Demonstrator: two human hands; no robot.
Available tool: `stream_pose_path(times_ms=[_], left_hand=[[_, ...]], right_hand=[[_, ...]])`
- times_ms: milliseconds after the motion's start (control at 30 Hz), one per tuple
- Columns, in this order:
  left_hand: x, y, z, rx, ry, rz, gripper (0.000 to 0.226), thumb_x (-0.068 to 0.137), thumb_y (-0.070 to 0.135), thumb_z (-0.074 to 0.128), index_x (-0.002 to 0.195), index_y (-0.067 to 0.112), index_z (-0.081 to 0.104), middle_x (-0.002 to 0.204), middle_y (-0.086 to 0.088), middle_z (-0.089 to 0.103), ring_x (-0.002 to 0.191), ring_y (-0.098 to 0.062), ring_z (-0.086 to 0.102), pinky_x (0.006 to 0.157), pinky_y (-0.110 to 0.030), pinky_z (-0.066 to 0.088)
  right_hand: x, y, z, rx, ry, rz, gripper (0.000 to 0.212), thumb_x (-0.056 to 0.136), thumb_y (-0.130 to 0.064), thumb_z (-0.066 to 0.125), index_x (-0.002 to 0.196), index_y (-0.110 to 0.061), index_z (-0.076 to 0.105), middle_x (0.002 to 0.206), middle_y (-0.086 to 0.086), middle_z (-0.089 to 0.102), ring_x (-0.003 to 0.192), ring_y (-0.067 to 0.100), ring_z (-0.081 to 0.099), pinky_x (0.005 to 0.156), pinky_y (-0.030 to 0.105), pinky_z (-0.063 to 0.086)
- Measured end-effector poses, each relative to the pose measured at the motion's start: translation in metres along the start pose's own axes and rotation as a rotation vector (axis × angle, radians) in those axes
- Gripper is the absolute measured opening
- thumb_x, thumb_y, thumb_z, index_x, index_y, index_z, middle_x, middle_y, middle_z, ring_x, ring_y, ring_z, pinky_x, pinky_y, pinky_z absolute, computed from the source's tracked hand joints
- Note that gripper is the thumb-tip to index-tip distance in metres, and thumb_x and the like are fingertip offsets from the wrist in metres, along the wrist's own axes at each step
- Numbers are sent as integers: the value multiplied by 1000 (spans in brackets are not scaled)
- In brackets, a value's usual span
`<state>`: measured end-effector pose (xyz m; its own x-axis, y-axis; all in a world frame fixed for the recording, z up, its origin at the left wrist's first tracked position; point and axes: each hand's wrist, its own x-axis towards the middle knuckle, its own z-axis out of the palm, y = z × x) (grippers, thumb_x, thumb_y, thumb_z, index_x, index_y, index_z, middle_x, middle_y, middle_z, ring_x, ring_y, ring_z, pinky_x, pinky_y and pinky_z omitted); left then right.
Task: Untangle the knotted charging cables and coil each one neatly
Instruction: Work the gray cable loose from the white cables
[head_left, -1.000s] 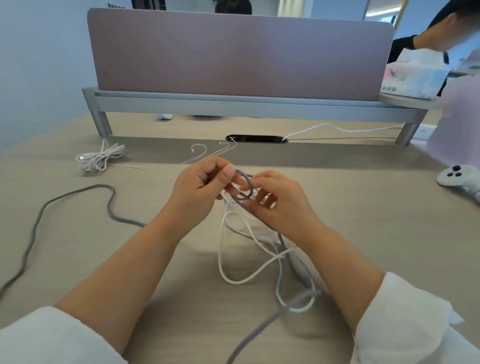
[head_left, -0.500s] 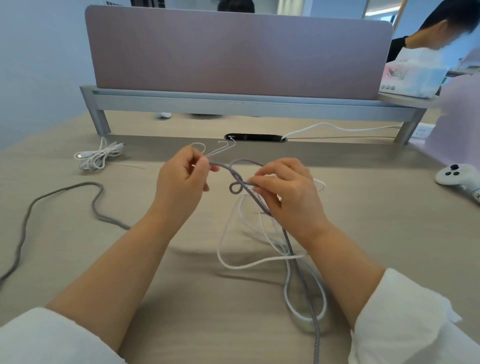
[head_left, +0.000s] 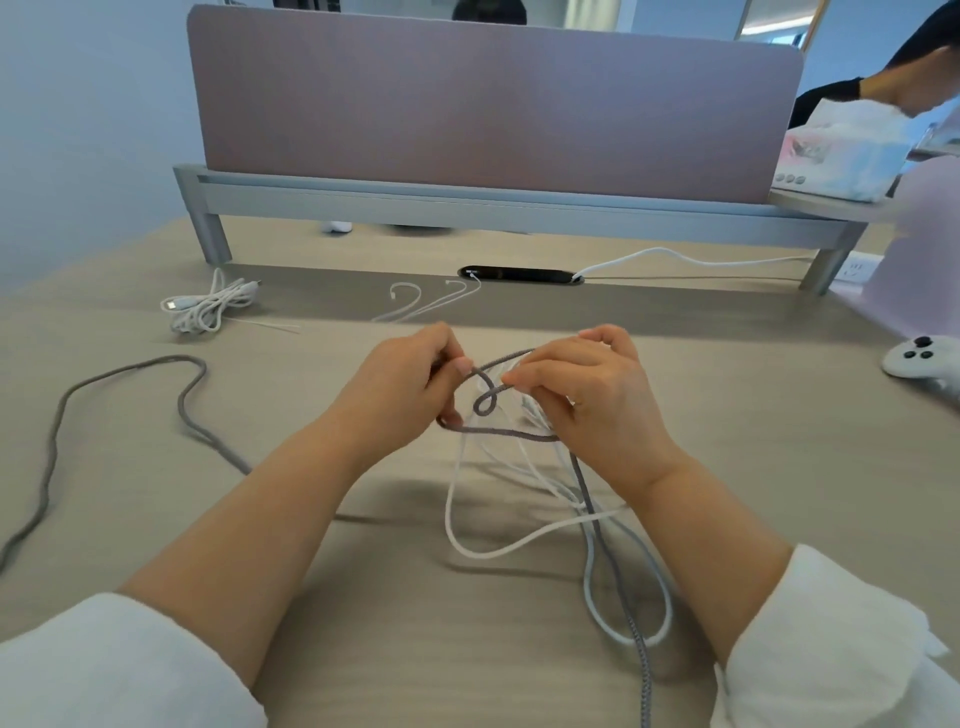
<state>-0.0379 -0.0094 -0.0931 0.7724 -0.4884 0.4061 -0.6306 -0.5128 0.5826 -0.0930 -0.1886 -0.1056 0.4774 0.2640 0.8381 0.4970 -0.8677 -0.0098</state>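
Note:
A grey braided cable and a white cable lie tangled on the wooden desk in front of me. My left hand pinches the grey cable between thumb and fingers. My right hand pinches the same cable a little to the right. Between the two hands the grey cable forms a small loop and a wider arc above it. White strands hang under my right hand and spread toward the desk's near edge. The grey cable's long tail snakes off to the left.
A bundled white cable lies at the back left. Thin white cord ends lie near a black cable slot. A desk divider stands behind. A white game controller sits at the right, with a tissue pack and another person beyond.
My hands moved apart, then closer again. The small grey loop has slid lower between them, and a second grey strand now runs under it. The grey tail on the left shifted.

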Motion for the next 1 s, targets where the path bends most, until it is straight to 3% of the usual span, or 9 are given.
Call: stream_pose_path(times_ms=[100,233,400,467,567,733,867,933,1000], left_hand=[[5,-3,1,-245,95,-235,21,97,16,42,77,19,43,62,-1,60,39,-10,58,40,-17,40],[9,-6,-5,-581,332,-382,22,99,21,40,78,16,44,64,-1,55,37,-3,54,38,-15,37],[9,7,-10,-776,434,-208,25,100,18,36,76,16,44,51,10,56,40,-2,48,44,-17,36],[9,9,-19,-889,510,-166,26,101,16,34,76,16,43,50,11,57,42,-2,47,46,-15,37],[12,3,-32,-961,700,-196,25,101,18,33,79,18,43,56,10,61,44,-1,50,47,-14,37],[14,-21,-13,-404,553,-295,22,97,18,42,77,25,40,75,9,62,48,1,58,54,-22,40],[11,-36,-3,99,303,-354,4,92,20,49,93,17,51,97,-3,61,87,-24,60,74,-32,41],[8,-37,1,371,98,-379,27,90,25,55,114,14,53,123,-8,49,111,-29,50,90,-37,39],[6,-33,7,580,-48,-299,53,88,31,58,135,17,38,146,-6,28,136,-27,26,107,-43,25]], right_hand=[[2,0,-2,-15,31,-23,14,82,-11,63,75,-18,72,82,-6,71,70,14,66,83,30,34],[3,5,-2,-106,-44,25,8,75,-11,69,72,-17,67,75,-7,67,67,18,62,76,27,28],[-4,16,4,-317,-171,248,17,62,-5,65,73,-17,57,67,-2,63,59,24,60,64,33,19],[-6,22,2,-406,-235,358,16,68,-5,64,75,-18,59,71,-1,64,68,26,60,67,33,19],[-8,30,0,-424,-287,550,13,89,-22,52,86,-21,64,89,-3,68,92,23,57,80,34,19],[-13,31,11,-378,-288,559,24,93,-27,48,80,-20,66,81,-2,67,84,22,56,74,31,17],[-13,28,11,-363,-311,539,24,92,-26,46,78,-20,65,79,-3,65,83,20,55,72,31,17],[-12,24,11,-330,-311,539,23,91,-24,46,75,-21,62,78,-4,64,83,20,54,70,30,16],[-11,21,12,-284,-313,534,23,91,-23,46,71,-23,57,76,-5,61,81,19,53,71,30,17]])
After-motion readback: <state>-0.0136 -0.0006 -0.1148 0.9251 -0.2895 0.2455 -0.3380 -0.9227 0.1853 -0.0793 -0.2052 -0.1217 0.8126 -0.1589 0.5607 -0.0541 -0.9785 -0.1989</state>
